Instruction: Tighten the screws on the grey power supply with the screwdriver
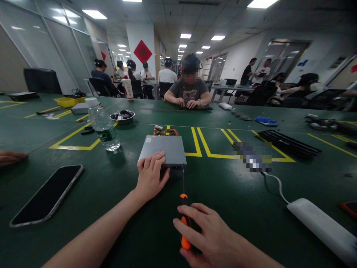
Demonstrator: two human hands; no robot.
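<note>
A grey metal box (167,149) with a white label and a bundle of coloured wires (170,131) at its far side lies on the green table. My left hand (152,173) grips its near left corner, fingers on top and thumb at the near side. In my right hand (203,230) is a screwdriver (184,223) with an orange and black handle, held between thumb and fingers. Its thin shaft points away from me, and the tip is at the box's near right corner. Whether the tip sits in a screw is too small to tell.
A phone (48,195) and a water bottle (103,128) stand left, near a metal bowl (122,117). At right are a white power bank (320,227) with a cable and black slatted parts (290,143). A person (189,87) works opposite; another person's hand (12,158) rests far left.
</note>
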